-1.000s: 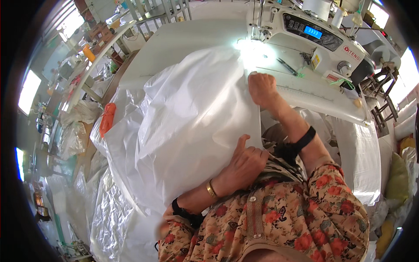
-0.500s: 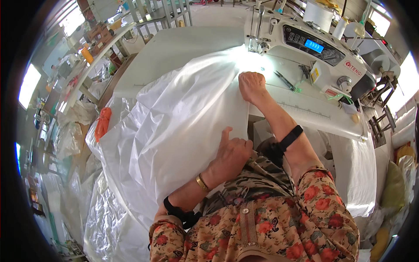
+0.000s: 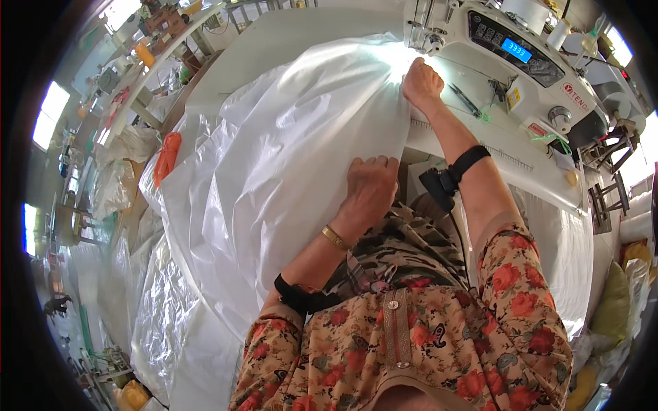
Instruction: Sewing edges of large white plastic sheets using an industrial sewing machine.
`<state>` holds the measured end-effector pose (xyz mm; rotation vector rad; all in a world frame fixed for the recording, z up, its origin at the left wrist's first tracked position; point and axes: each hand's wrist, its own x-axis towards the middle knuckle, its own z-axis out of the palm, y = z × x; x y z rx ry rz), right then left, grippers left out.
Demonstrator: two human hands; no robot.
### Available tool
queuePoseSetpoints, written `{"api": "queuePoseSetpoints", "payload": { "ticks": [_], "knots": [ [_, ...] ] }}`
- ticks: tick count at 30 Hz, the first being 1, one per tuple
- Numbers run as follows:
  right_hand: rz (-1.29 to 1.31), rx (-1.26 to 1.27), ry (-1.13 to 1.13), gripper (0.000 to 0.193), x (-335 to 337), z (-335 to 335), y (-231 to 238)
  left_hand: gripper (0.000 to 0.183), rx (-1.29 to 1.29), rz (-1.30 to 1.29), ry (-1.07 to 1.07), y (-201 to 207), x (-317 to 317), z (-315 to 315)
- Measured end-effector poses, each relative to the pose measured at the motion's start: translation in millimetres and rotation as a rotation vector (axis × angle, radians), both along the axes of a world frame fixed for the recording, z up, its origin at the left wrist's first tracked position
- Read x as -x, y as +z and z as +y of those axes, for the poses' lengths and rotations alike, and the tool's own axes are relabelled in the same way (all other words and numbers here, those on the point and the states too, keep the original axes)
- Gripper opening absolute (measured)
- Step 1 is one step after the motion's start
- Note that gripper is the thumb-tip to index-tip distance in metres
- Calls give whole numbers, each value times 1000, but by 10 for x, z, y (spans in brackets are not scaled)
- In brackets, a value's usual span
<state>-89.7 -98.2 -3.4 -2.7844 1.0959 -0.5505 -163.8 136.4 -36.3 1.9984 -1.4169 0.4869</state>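
A white sheet (image 3: 295, 157) spreads over the table (image 3: 288, 34) and hangs down on the left and near sides, its far corner in the bright glare under the sewing machine (image 3: 524, 68). The right hand (image 3: 423, 83) is closed on the sheet's right edge, just near of the glare; the left hand (image 3: 371, 185), nearer the body, has its fingers curled onto the same edge. The fingertips of both are hidden. Folds run from the glare toward the near left. A black tool (image 3: 466, 101) lies right of the right hand, near the machine, and an orange bundle (image 3: 166, 157) lies at the sheet's left side. A gold bracelet (image 3: 336, 238) circles the left wrist.
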Motion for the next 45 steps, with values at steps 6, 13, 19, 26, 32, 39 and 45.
{"api": "queuePoseSetpoints", "payload": {
  "ticks": [6, 13, 19, 26, 32, 39, 45],
  "knots": [
    [52, -210, -81, 23, -1, -4, 189, 7, 83, 359, -100, 348, 134, 73],
    [108, -139, -43, 22, 159, 188, 123, 12, 33, 644, -135, 27, 135, 103],
    [23, -20, 73, 21, 515, 500, 1, 9, 30, 707, -165, 39, 74, 154],
    [259, 44, 149, 15, 824, 885, 139, 10, 2, 525, -202, 37, 90, 119],
    [237, 205, 237, 10, 735, 802, 117, 10, -18, 384, -157, 50, 20, 5],
    [299, 172, 272, 12, 492, 616, 151, 10, -65, 325, -114, 114, -210, -165],
    [209, 237, 318, 11, 270, 333, 49, 12, -96, 248, -47, 172, -401, -425]
  ]
}}
